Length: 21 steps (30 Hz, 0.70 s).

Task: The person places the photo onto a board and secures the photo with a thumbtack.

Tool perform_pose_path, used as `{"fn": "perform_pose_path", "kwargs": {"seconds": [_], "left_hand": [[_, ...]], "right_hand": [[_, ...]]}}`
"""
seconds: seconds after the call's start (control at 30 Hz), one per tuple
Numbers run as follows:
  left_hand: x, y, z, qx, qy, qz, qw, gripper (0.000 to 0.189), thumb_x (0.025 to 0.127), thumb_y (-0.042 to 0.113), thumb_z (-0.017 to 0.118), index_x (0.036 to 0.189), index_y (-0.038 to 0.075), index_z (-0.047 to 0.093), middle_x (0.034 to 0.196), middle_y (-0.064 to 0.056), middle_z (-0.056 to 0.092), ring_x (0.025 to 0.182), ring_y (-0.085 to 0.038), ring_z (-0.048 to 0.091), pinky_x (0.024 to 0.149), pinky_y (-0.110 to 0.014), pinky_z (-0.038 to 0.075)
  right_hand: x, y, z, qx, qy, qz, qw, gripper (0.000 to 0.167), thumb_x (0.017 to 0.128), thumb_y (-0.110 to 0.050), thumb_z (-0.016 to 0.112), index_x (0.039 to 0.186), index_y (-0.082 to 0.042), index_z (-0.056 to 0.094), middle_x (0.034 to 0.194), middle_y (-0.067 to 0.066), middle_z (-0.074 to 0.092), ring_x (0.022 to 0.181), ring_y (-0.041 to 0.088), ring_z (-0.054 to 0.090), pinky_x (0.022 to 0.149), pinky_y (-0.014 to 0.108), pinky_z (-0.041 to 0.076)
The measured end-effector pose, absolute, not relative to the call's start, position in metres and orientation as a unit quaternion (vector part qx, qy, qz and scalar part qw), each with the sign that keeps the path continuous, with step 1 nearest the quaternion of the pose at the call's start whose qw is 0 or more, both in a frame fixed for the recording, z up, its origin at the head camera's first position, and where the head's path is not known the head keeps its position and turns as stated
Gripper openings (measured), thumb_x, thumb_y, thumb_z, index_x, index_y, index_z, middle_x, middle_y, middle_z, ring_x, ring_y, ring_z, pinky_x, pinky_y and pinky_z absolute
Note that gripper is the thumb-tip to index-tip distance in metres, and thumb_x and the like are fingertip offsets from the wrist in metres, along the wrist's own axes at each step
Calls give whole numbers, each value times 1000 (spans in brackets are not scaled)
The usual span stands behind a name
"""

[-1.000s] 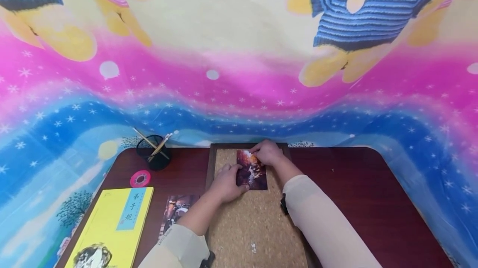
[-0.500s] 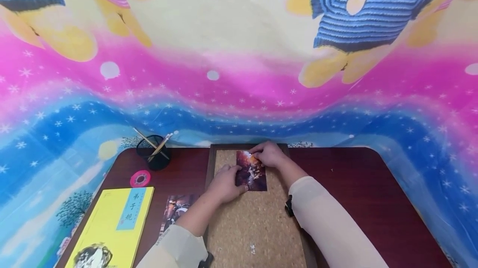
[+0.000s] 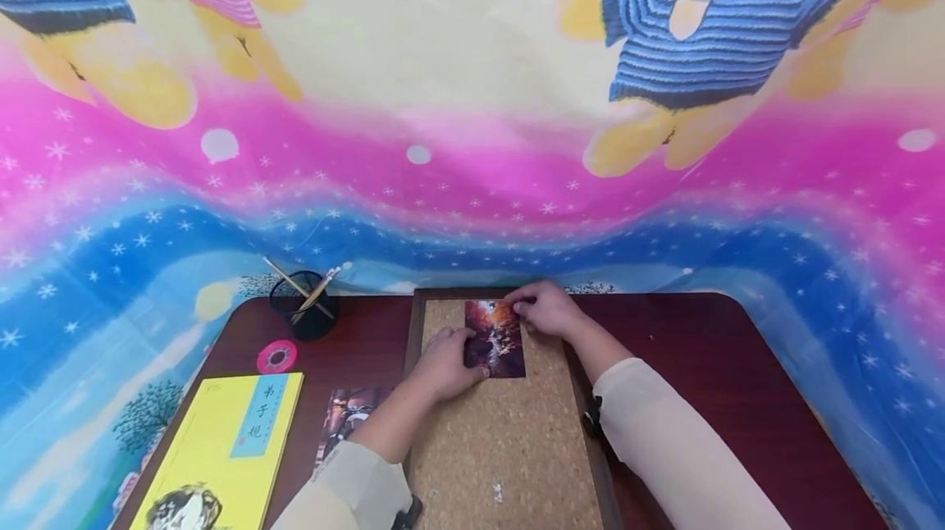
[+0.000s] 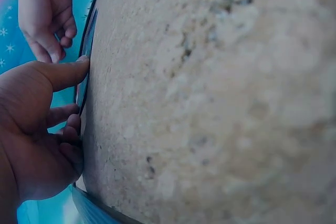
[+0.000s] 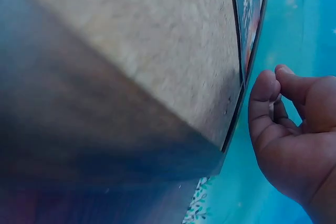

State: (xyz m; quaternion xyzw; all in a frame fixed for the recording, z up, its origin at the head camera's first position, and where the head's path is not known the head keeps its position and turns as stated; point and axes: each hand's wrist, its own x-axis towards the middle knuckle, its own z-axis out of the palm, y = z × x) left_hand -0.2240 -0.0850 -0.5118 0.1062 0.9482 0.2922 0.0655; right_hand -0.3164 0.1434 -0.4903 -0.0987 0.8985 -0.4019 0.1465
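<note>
the dark photo [image 3: 504, 341] lies flat at the far end of the cork board [image 3: 517, 431], close to its brown frame [image 3: 417, 321]. your left hand [image 3: 441, 362] rests on the photo's left side, thumb and fingers spread apart, pressing rather than gripping. your right hand [image 3: 548, 310] is beside the upper right corner, apart from it in the right wrist view — thumb and forefinger tips close together, the others curled; whether anything sits between the tips can't be told. you seem to be at fixing the photo's top edge, and the next move likely calls for a steady left hand so nothing skews.

a pale speck [image 3: 492, 306] near that top edge could be a pin or part of the print — too small to say. your left fingers cover some of the photo's edge, and your left arm hides part of the second photo [image 3: 341, 418] on the table [image 3: 753, 407]. the white bits [image 3: 498, 494] low on the cork are hard to make out, and the yellow book [image 3: 210, 440] is cut off below.
</note>
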Motion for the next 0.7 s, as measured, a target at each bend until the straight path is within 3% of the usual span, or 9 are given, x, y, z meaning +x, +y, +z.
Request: {"fn": "perform_pose_path", "kwargs": {"seconds": [0.23,0.43,0.7], "left_hand": [[-226,-85,-513,98,945,306,64,69,84,36,85,140,4,59,123,-18,59,116,-38,58,100,-52,49],[-225,-86,-512,105,946,302,60,68,85,34,84,141,2,59,122,-18,60,114,-37,59,99,-51,49],[-224,-94,-515,130,933,329,58,70,89,34,81,146,4,55,101,-4,53,87,-19,52,82,-41,49]], "right_hand": [[-311,156,-494,-85,904,-390,152,27,105,-19,63,129,-19,74,79,14,72,70,27,69,52,32,47],[-302,168,-497,-101,904,-395,130,28,104,-19,63,131,-15,73,91,9,72,72,25,70,60,35,53],[-287,187,-498,-98,892,-424,124,29,104,-16,63,132,-10,71,120,10,73,79,23,71,67,36,57]]}}
